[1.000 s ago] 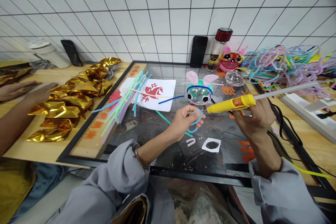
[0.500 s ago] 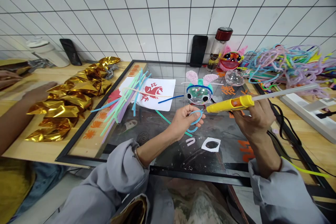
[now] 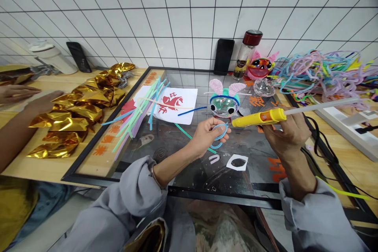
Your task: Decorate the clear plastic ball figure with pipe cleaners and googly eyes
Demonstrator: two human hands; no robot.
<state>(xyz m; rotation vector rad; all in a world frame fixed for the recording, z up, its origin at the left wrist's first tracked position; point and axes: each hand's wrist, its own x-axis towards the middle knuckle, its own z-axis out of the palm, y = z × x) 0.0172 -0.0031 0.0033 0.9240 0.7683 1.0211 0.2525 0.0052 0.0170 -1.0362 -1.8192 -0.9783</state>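
Note:
Between the fingers of my left hand (image 3: 206, 136) is a light blue pipe cleaner (image 3: 220, 137) bent into loops. My right hand (image 3: 291, 136) grips a yellow hot glue gun (image 3: 260, 118), with a long translucent glue stick (image 3: 321, 106) sticking out of its back. The gun's nozzle points left and is right at the pipe cleaner; whether they touch I cannot tell. Just behind my left hand stands a clear craft ball (image 3: 225, 105) with googly eyes, a blue band and pink ears. A green pipe cleaner (image 3: 184, 133) lies partly under my left hand.
Several pipe cleaners (image 3: 138, 116) lie across white paper (image 3: 189, 102). A cut-out paper piece (image 3: 238, 163) lies in front. Behind are a phone (image 3: 223, 57), a glass bottle (image 3: 243, 61) and a pink craft head (image 3: 260, 67). Gold foil (image 3: 71, 126) and another person's arm (image 3: 26, 126) are left; a power strip (image 3: 348, 126) is right.
Both hands, the glue gun and the looped pipe cleaner stay almost in the same place. The other person's far hand at the left edge has moved slightly into view.

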